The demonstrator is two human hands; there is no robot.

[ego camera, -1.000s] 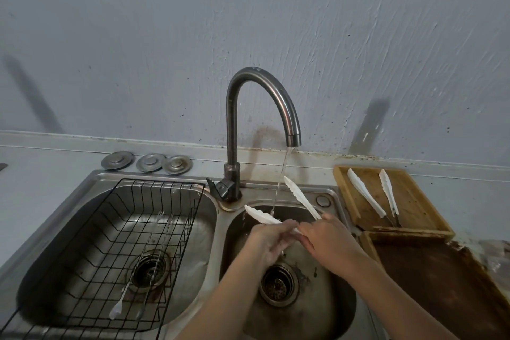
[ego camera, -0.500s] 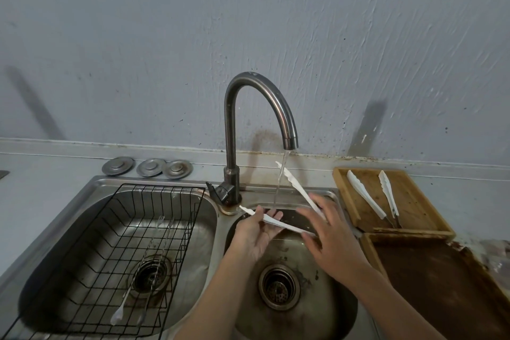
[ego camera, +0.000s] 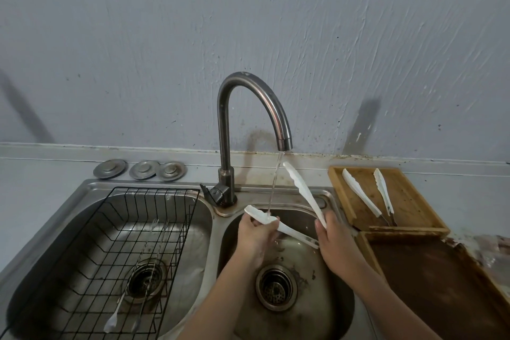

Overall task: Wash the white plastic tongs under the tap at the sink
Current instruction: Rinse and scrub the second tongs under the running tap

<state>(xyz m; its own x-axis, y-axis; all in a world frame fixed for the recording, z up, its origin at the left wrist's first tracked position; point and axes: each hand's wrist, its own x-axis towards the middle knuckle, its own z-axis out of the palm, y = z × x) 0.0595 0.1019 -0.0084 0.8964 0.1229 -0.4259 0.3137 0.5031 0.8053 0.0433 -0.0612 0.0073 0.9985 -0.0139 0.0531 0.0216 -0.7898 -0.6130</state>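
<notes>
Washing tongs at the sink

Water from the tap point(ego camera: 255, 107) lands on the white tongs point(ego camera: 287, 229). The left hand point(ego camera: 255, 240) holds one arm, the right hand point(ego camera: 335, 246) the other, above the sink point(ego camera: 328, 298).

White tongs point(ego camera: 292, 232) under the tap point(ego camera: 249, 107), dark brushed metal. Silvery grey sink point(ego camera: 325, 292), black wire rack point(ego camera: 132, 254) in left basin. Pale wooden tray point(ego camera: 408, 196) with second white tongs point(ego camera: 361, 196); dark brown tray point(ego camera: 441, 279) beside. Blue-grey wall point(ego camera: 165, 36), streaked plaster texture. Three silver discs point(ego camera: 142, 170).
</notes>
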